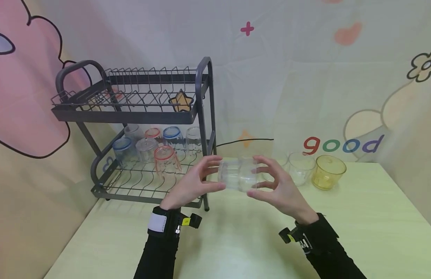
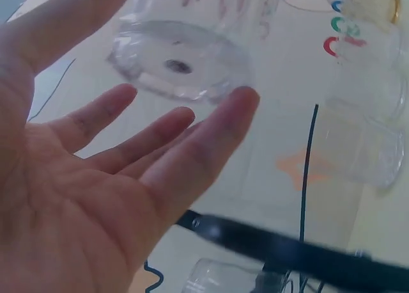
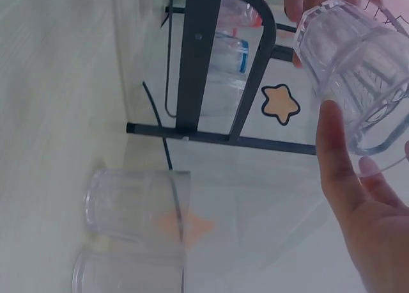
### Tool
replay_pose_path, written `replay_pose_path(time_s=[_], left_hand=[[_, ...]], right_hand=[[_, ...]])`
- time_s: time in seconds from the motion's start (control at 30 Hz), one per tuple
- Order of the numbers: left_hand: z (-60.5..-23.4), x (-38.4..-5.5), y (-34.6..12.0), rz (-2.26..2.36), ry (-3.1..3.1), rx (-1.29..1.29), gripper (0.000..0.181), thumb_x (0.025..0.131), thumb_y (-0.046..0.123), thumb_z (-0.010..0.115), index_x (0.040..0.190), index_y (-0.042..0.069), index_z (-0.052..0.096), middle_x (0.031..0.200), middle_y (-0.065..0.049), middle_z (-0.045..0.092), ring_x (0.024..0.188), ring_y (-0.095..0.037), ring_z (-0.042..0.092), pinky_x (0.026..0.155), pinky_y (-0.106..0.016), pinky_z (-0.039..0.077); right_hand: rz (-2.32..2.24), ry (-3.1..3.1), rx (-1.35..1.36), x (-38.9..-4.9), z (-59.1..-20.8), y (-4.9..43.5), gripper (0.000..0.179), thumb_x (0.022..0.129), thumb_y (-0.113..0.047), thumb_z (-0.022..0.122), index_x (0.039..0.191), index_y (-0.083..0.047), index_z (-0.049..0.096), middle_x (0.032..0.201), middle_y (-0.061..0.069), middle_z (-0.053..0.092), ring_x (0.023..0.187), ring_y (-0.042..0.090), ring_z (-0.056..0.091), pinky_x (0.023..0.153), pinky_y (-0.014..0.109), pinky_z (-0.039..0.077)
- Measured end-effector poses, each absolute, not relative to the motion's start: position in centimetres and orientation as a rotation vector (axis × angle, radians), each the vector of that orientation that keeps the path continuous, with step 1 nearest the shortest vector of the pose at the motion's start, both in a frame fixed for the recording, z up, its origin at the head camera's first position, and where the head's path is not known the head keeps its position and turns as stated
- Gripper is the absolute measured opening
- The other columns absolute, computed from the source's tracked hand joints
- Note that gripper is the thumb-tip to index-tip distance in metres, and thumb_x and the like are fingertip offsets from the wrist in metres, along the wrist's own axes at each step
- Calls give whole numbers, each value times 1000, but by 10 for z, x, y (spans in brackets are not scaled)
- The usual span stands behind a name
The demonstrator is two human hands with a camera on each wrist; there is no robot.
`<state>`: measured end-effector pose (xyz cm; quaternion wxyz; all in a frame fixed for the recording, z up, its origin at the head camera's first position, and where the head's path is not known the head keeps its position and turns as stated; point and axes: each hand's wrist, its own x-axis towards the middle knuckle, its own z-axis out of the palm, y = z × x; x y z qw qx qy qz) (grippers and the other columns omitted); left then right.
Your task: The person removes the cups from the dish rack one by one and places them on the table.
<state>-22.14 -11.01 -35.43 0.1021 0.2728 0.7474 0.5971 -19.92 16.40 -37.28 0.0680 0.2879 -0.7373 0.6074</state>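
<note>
A clear drinking glass (image 1: 237,175) lies sideways in the air between both hands, above the table in the head view. My left hand (image 1: 191,182) holds its base end, thumb below and fingers above; the thick base (image 2: 182,66) shows in the left wrist view. At the rim end, my right hand (image 1: 283,190) grips the glass between thumb and fingers. The right wrist view shows the right thumb on the side of the glass (image 3: 339,56), its open rim towards that hand. Some fingertips are hidden behind the glass.
A dark two-tier dish rack (image 1: 124,116) stands at the left. Several upside-down glasses, some with blue or red bases, sit on its lower shelf. Behind my right hand stand clear glasses (image 1: 300,170) and a yellow glass (image 1: 328,172) on the pale table (image 1: 236,240).
</note>
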Motion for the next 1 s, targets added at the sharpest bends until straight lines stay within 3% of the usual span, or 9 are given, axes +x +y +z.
replay_pose_path(time_s=[0.13, 0.43, 0.73, 0.9, 1.0], left_hand=[[-356, -222, -120, 1715, 2255, 796, 75, 86, 17, 78, 147, 26, 35, 146, -3, 43, 134, -21, 42, 98, -44, 47], [-350, -222, -143, 1648, 2379, 770, 73, 86, 22, 78, 147, 24, 39, 144, -2, 46, 135, -20, 41, 101, -48, 44], [-330, -225, -163, 1664, 2640, 550, 65, 87, 25, 77, 143, 22, 44, 146, -5, 45, 134, -22, 41, 102, -48, 42], [-323, -234, -174, 1481, 2808, 560, 66, 88, 23, 75, 145, 16, 43, 150, -8, 40, 138, -30, 36, 107, -54, 35], [-322, -240, -180, 1378, 2901, 548, 65, 88, 22, 75, 144, 13, 43, 149, -11, 40, 134, -35, 40, 105, -55, 37]], right_hand=[[1824, -2254, 817, -201, -377, 173, 79, 77, -1, 82, 144, -17, 42, 138, 6, 44, 116, 27, 50, 84, 44, 55], [1712, -2352, 766, -205, -390, 189, 83, 78, -8, 83, 148, -16, 38, 140, 4, 44, 116, 26, 52, 82, 37, 56], [1593, -2388, 744, -210, -385, 192, 83, 76, -11, 86, 146, -17, 42, 136, 3, 45, 112, 23, 51, 79, 36, 57], [1463, -2447, 752, -215, -383, 194, 81, 75, -16, 86, 144, -18, 43, 133, 4, 45, 110, 24, 50, 78, 36, 57], [1375, -2483, 772, -217, -382, 195, 83, 75, -17, 86, 145, -15, 42, 133, 7, 44, 109, 25, 50, 77, 37, 58]])
